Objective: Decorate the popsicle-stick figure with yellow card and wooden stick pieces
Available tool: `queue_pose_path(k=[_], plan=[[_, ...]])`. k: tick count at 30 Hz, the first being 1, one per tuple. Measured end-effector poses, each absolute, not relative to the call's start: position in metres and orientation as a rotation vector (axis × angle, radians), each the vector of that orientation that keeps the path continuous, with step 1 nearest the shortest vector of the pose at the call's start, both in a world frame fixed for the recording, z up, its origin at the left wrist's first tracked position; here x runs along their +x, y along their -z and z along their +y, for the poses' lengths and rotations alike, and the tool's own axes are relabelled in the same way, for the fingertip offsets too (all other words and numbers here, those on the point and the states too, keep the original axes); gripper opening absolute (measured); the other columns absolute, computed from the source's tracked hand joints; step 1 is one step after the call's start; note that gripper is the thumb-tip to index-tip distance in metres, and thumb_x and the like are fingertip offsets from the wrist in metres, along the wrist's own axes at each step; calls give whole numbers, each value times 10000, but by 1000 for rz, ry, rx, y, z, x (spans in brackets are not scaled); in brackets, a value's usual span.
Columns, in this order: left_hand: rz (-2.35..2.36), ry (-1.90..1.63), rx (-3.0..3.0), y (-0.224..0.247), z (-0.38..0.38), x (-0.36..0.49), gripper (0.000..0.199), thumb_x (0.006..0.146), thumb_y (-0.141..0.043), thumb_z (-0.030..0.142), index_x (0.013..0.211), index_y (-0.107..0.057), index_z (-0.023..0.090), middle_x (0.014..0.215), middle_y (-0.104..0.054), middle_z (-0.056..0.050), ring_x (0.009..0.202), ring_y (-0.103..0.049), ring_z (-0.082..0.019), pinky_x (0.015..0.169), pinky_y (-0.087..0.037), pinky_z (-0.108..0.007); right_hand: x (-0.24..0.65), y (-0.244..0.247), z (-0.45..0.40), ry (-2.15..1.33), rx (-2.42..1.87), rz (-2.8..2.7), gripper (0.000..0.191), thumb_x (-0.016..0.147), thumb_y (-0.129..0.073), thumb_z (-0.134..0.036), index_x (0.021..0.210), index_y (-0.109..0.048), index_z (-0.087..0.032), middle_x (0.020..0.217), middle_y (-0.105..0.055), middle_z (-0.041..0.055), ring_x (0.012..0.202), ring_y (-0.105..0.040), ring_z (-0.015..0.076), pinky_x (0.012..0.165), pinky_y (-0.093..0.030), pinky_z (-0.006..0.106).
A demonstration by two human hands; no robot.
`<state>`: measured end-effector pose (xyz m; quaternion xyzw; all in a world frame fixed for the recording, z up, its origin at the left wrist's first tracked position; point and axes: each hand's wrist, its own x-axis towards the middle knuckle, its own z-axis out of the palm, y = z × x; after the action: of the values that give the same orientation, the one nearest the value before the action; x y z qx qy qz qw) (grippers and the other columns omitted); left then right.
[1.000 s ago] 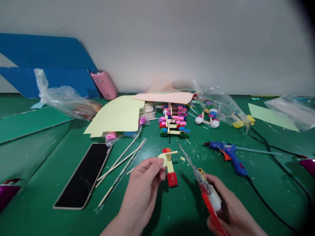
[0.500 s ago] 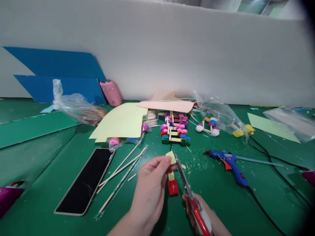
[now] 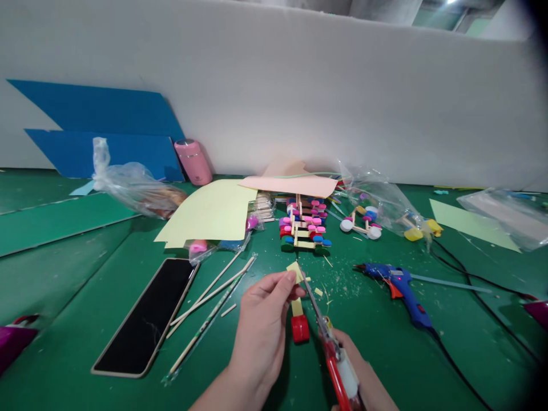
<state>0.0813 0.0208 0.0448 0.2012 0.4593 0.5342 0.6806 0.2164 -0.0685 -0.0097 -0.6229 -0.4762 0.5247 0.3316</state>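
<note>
Green table (image 3: 68, 342): layout same as a second ago, view just tipped up a bit. Pale yellow sheet (image 3: 218, 211) and phone (image 3: 146, 317) sit off to the left, unmoved; glue gun (image 3: 398, 279) lies on the right, also untouched. Change is all mid-table. Right grip (image 3: 365, 368) is wrapped round the scissors (image 3: 330, 349) and has come in from well apart to right next to the left grip (image 3: 262, 311). Blades now run up to the right edge of the small yellow piece (image 3: 294, 270), seemingly touching it (can't tell if they're parted or closed). Left grip has that piece pinched between thumb and fingers, raised above the red-ended strip (image 3: 300, 329), which is half hidden behind. My read: positioning done, cutting underway or about to be, no fresh offcut I can confirm. Scrap (image 3: 318, 291) beside the blades was already lying there.
</note>
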Motion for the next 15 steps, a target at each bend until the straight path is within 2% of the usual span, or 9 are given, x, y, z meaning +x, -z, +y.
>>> queue_pose_path(k=[4, 7, 10, 15], plan=[[1023, -1177, 454, -44, 20, 81, 114, 652, -688, 225, 647, -665, 113, 571, -619, -8, 554, -524, -88, 575, -410, -194, 218, 11, -66, -1385, -1661, -1224, 508, 649, -611, -372, 1121, -468, -253, 574, -488, -42, 519, -552, 155, 512, -445, 245], [1018, -1169, 468, -43, 20, 79, 123, 651, -690, 237, 634, -659, 119, 550, -606, -1, 548, -519, -88, 563, -405, -192, 217, 12, -64, -1517, -1664, -1095, 543, 635, -622, -366, 1131, -434, -253, 532, -452, -68, 435, -512, 127, 434, -405, 221], [1024, -1160, 492, -42, 20, 78, 122, 653, -687, 239, 646, -665, 120, 546, -606, -3, 547, -517, -88, 569, -405, -194, 211, 9, -62, -1667, -1633, -903, 501, 621, -632, -369, 1071, -442, -258, 494, -416, -92, 353, -453, 90, 376, -349, 198], [1052, -1140, 504, -45, 20, 80, 116, 644, -687, 231, 643, -656, 119, 519, -593, 0, 530, -509, -89, 546, -394, -193, 202, 2, -59, -1843, -1467, -549, 443, 665, -520, -568, 958, -463, -241, 444, -446, -75, 339, -460, 92, 374, -353, 195]])
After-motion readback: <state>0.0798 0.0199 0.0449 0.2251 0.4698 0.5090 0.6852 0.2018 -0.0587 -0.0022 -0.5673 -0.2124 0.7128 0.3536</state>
